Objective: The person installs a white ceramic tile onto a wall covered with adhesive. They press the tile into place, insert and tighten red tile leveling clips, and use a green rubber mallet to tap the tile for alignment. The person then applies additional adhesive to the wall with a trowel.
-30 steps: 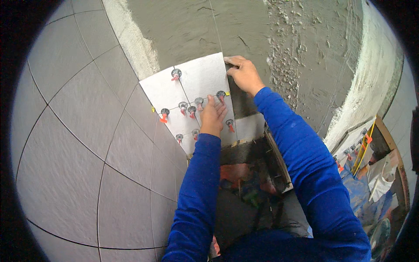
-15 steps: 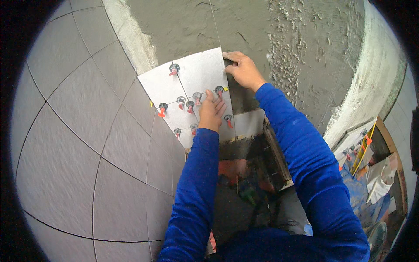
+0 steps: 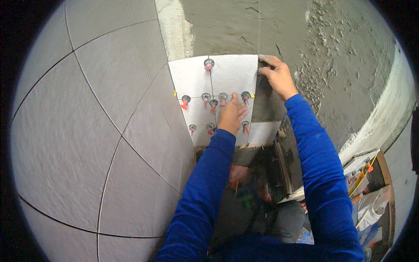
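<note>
A block of white tiles (image 3: 233,72) is on the wall ahead, dotted with several round levelling clips (image 3: 209,63) with red handles. My left hand (image 3: 231,113) rests palm-inward on the tiles among the middle clips, fingers loosely spread. My right hand (image 3: 279,78) is at the block's upper right edge, forefinger and thumb apart and touching that edge by the top corner. Below it, a bare grey patch (image 3: 268,102) sits above another white tile (image 3: 265,133). Small yellow pieces (image 3: 252,95) stick out at the tile edges.
Large grey tiles (image 3: 65,144) cover the left wall. Rough grey render (image 3: 331,65) surrounds the white block. Below are a dark recess with a board edge (image 3: 283,170) and blurred debris. At lower right lie a tile with clips, a yellow rod (image 3: 362,174) and a white bag (image 3: 371,209).
The view has swung, so the wall and both hands appear further right in the picture. Both hands keep about the same places on the tiles.
</note>
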Tool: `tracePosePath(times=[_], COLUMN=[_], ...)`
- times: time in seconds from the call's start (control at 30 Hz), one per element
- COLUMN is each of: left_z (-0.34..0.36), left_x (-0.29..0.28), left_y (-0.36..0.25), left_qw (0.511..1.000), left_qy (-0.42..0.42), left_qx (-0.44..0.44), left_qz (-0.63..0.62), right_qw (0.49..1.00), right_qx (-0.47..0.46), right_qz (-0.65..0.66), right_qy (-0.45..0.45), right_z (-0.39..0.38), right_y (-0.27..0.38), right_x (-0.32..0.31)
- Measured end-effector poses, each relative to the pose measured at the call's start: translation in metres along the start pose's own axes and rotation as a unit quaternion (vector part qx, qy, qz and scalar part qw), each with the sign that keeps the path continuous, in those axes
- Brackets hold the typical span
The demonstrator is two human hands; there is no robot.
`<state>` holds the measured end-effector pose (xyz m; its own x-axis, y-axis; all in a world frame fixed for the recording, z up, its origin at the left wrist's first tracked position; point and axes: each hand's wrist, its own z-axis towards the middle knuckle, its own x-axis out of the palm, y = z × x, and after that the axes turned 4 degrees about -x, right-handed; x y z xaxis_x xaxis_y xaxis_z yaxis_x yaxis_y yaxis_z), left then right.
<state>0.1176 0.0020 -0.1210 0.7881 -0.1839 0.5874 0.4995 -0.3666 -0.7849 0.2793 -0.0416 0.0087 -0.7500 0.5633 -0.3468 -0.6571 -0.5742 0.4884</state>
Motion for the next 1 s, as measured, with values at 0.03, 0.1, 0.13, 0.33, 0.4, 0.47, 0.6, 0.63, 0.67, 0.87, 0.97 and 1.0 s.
tracePosePath(times=[0.03, 0.1, 0.13, 0.33, 0.4, 0.47, 0.6, 0.63, 0.67, 0.87, 0.97, 1.0], left_z=[-0.0002, 0.0005, 0.001, 0.004, 0.0044, 0.0048, 0.0026, 0.0019, 0.0015, 0.002, 0.0022, 0.002], left_x=[-0.0001, -0.0001, -0.0006, -0.0033, -0.0022, -0.0003, 0.0026, 0.0028, 0.0029, -0.0003, -0.0019, -0.002], left_y=[-0.0005, -0.0011, -0.0008, 0.0037, 0.004, 0.0029, 0.0023, 0.0024, 0.0022, 0.0002, -0.0017, -0.002], left_qw=[1.0, 1.0, 1.0, 1.0, 1.0, 1.0, 1.0, 1.0, 1.0, 1.0, 1.0, 1.0], left_qy=[0.004, 0.008, 0.013, 0.017, 0.008, 0.012, -0.009, -0.015, -0.019, 0.003, 0.003, 0.001], left_qx=[-0.003, -0.011, -0.007, 0.004, 0.003, -0.004, 0.005, 0.007, 0.007, 0.009, 0.004, 0.0], left_qz=[-0.005, -0.011, -0.012, -0.017, -0.01, -0.011, -0.013, -0.014, -0.012, 0.005, 0.006, 0.005], right_qw=[1.0, 0.999, 0.999, 0.999, 0.999, 0.999, 0.998, 0.998, 0.998, 0.997, 0.998, 0.997], right_qx=[-0.006, -0.003, 0.008, -0.003, -0.01, -0.01, -0.029, -0.031, -0.04, -0.025, -0.029, -0.033], right_qz=[0.006, 0.032, 0.043, 0.033, 0.017, 0.004, 0.008, 0.011, 0.008, -0.003, -0.024, -0.027], right_qy=[0.017, 0.024, 0.025, 0.032, 0.037, 0.043, 0.046, 0.048, 0.045, 0.069, 0.06, 0.058], right_z=[0.0003, 0.0016, 0.0018, 0.001, 0.0008, 0.0015, 0.0026, 0.0028, 0.0026, -0.0031, -0.0052, -0.0058], right_y=[0.0001, -0.0002, -0.0007, -0.0043, -0.0045, -0.0048, -0.004, -0.0036, -0.0034, -0.0035, -0.0046, -0.0051], right_x=[-0.0028, -0.0036, -0.0032, -0.0008, -0.002, -0.0033, -0.0044, -0.0045, -0.0048, -0.0078, -0.0062, -0.0055])
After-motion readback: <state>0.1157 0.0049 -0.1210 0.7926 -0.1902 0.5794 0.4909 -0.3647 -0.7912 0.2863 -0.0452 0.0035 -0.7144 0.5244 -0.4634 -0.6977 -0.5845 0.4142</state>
